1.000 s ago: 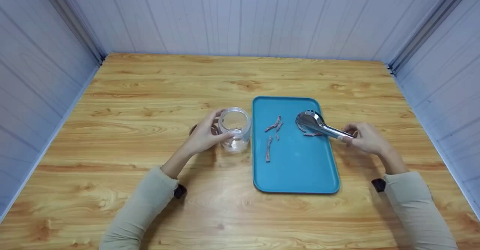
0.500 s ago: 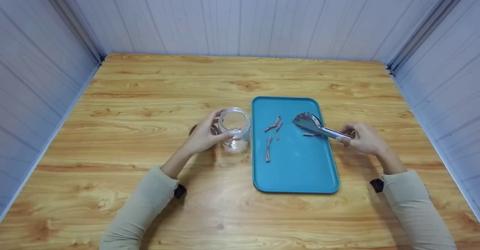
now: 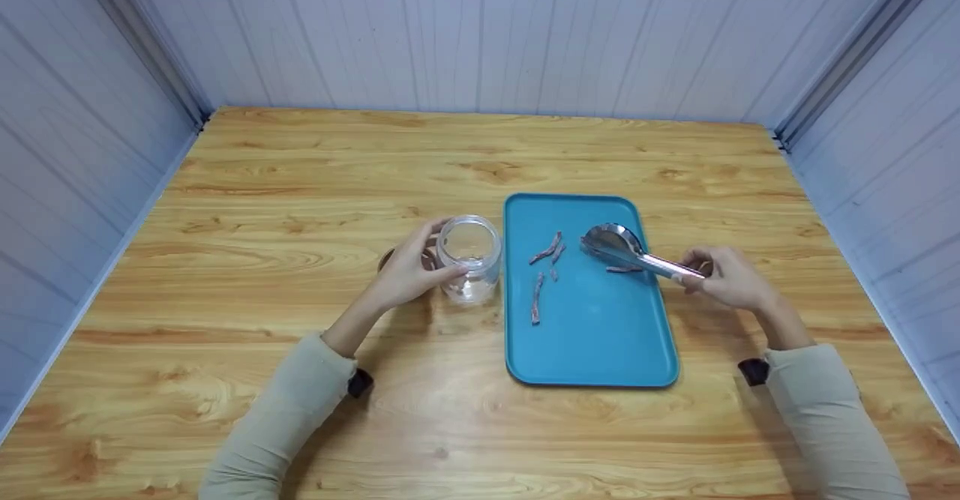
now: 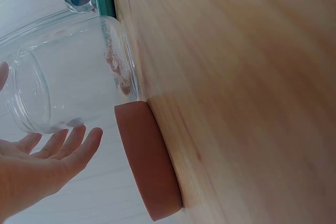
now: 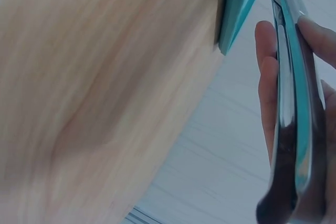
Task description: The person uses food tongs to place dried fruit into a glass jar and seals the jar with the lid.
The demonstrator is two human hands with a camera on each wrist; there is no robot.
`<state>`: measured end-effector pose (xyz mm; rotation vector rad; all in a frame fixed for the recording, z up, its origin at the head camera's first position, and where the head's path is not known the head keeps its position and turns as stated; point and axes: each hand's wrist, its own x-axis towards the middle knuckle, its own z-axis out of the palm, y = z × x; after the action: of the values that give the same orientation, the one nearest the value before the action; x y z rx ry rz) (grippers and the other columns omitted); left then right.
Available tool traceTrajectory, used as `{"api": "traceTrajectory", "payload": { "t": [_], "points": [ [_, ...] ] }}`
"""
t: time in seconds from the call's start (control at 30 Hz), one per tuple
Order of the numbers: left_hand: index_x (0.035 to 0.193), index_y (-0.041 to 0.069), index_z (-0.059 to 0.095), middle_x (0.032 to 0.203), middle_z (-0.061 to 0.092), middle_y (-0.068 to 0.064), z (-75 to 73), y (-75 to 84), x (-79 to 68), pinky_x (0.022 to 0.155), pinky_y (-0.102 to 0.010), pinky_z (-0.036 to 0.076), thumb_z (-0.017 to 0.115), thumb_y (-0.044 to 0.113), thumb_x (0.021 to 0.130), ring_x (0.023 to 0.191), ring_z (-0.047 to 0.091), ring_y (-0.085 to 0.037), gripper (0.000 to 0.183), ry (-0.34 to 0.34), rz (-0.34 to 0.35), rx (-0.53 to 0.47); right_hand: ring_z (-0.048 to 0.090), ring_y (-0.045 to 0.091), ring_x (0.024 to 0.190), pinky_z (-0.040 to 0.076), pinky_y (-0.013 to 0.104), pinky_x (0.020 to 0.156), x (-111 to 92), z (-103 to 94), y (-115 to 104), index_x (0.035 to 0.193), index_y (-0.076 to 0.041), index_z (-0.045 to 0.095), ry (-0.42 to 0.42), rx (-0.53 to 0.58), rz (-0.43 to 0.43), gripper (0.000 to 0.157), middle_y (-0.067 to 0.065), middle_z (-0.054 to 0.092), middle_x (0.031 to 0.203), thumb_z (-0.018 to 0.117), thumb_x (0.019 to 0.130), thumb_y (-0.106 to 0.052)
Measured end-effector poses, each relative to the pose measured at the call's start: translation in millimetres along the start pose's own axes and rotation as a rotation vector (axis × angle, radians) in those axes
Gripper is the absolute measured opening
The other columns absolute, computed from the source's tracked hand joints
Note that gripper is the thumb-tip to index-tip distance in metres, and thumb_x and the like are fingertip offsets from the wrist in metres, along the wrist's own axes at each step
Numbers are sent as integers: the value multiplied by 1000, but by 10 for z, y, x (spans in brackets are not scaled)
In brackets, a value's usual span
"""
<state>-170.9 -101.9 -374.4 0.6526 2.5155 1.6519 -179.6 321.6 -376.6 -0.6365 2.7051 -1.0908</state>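
Note:
My left hand [image 3: 411, 267] holds a clear jar [image 3: 471, 279] that stands upright and lidless left of the tray, thumb at the front of its rim, fingers round the far side. Reddish-brown bits [image 4: 116, 66] lie in the jar's bottom. In my right hand [image 3: 727, 279] is a pair of metal tongs [image 3: 660, 263], gripped near the handle end. Their wide head is low over the right part of a blue tray [image 3: 592, 350]; I cannot tell whether it pinches a strip. Thin reddish-brown dried strips [image 3: 536, 301] lie on the tray's left half, another strip [image 3: 624, 268] below the tongs.
A round brown lid [image 4: 149, 161] lies on the wooden table [image 3: 315, 185] just left of the jar, partly covered by my left hand in the head view. Pale panelled walls [image 3: 480, 35] enclose the table's back and sides.
The tongs' head has shifted slightly left over the tray. A strip that showed beside the head no longer shows on the tray there. My left hand and the jar stay put.

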Motion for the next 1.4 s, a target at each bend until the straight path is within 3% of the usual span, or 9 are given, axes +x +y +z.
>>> {"api": "traceTrajectory", "payload": {
  "t": [0.27,0.57,0.73,0.93,1.1,1.23,1.4],
  "points": [
    [130,-8,32,118,45,-23,4,-1,2,75,-47,43,70,9,76,86,50,-33,68,7,2,0,54,20,67,44,26,54,47,-19,115,90,2,59,3,-29,15,11,11,60,74,60,84,-7],
    [130,-7,33,117,46,-23,3,-19,11,73,-41,45,70,9,76,84,51,-31,68,5,3,2,55,25,66,44,26,53,43,4,-420,89,8,59,4,-71,-32,9,12,60,73,58,81,4],
    [129,-7,33,117,46,-23,3,-18,9,74,-42,44,70,9,75,84,51,-31,67,6,0,3,57,27,66,45,25,53,76,35,-541,89,7,59,0,-53,-73,9,13,60,74,59,81,2],
    [129,-8,33,117,46,-23,3,5,-1,74,-45,44,70,9,76,84,51,-32,67,7,-4,7,55,20,61,42,25,50,123,70,-688,87,5,59,10,-71,-148,7,12,61,73,60,82,0],
    [129,-8,33,117,46,-23,6,9,-4,75,-45,43,69,8,76,85,51,-33,66,7,-1,8,53,16,63,42,25,50,196,98,-643,92,4,60,12,-79,-160,12,7,60,75,60,83,-4],
    [129,-8,33,117,46,-23,7,11,0,75,-46,43,69,8,76,85,51,-33,66,10,2,4,53,13,63,42,25,50,274,120,-547,92,-3,62,11,-80,-189,13,0,60,75,62,83,-12],
    [129,-7,34,116,47,-23,8,11,8,75,-46,43,70,7,75,85,51,-32,67,16,3,-5,52,12,61,42,26,49,328,147,-584,91,-10,62,16,-58,-240,13,-5,59,74,62,83,-20]
  ]
}}
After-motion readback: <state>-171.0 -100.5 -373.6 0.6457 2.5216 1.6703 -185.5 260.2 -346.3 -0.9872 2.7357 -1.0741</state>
